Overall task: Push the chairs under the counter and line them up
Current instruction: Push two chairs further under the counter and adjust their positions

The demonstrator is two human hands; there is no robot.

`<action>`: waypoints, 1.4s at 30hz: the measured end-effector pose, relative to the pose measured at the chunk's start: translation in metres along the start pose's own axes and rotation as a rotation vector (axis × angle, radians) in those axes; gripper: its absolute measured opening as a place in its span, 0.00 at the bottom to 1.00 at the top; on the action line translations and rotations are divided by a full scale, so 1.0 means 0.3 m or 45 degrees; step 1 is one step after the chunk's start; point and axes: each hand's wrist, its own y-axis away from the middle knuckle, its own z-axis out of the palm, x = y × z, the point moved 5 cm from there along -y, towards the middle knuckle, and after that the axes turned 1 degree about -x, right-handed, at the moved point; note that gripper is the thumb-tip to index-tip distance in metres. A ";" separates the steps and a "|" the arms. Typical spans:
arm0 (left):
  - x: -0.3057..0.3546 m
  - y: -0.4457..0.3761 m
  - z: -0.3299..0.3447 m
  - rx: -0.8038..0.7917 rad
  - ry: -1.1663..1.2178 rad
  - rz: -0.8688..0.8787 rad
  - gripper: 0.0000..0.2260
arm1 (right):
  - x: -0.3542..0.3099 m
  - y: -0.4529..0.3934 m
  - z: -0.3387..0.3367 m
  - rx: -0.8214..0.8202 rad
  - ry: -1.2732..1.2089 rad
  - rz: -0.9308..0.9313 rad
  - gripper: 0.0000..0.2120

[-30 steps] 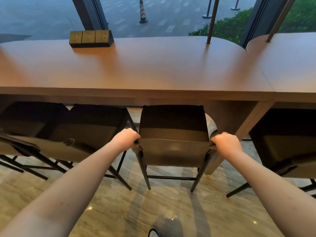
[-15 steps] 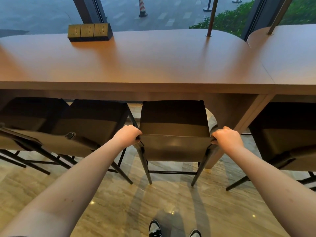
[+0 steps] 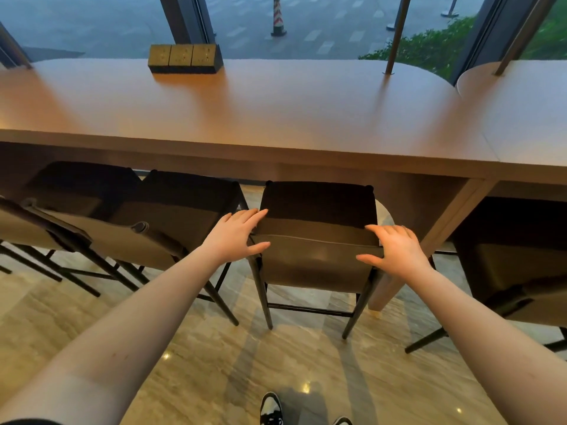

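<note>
A dark high chair point(image 3: 316, 256) stands in front of me, its seat partly under the long brown counter point(image 3: 276, 118). My left hand point(image 3: 236, 234) hovers at the left corner of its backrest with fingers spread. My right hand point(image 3: 395, 250) is at the right corner, fingers also apart, thumb against the backrest's face. Neither hand grips the chair. Two more dark chairs point(image 3: 171, 222) point(image 3: 52, 210) stand close together to the left, turned at a slight angle. Another chair point(image 3: 518, 256) stands at the right under a second counter point(image 3: 527, 111).
A counter leg point(image 3: 429, 240) slants down just right of the middle chair. A brass socket block point(image 3: 184, 58) sits on the counter's far side, and a thin pole point(image 3: 395, 35) rises from it. Windows lie behind. My shoes point(image 3: 271, 409) stand on the polished stone floor.
Both hands were clenched on the backrest's corners; now they have let go and the fingers are spread. The chair has slid slightly further under the counter.
</note>
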 end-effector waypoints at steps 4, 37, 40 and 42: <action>0.000 0.068 -0.009 0.113 0.010 -0.006 0.38 | -0.105 0.007 -0.027 0.061 -0.123 -0.087 0.37; -0.789 0.305 -0.130 0.353 0.019 0.360 0.40 | -1.077 -0.067 0.059 0.396 -0.512 0.117 0.37; -0.805 0.284 -0.083 0.251 -0.079 0.332 0.41 | -1.059 -0.077 0.068 0.407 -0.479 0.127 0.36; -0.818 0.265 -0.047 0.118 -0.139 0.318 0.36 | -1.045 -0.092 0.078 0.404 -0.450 0.122 0.35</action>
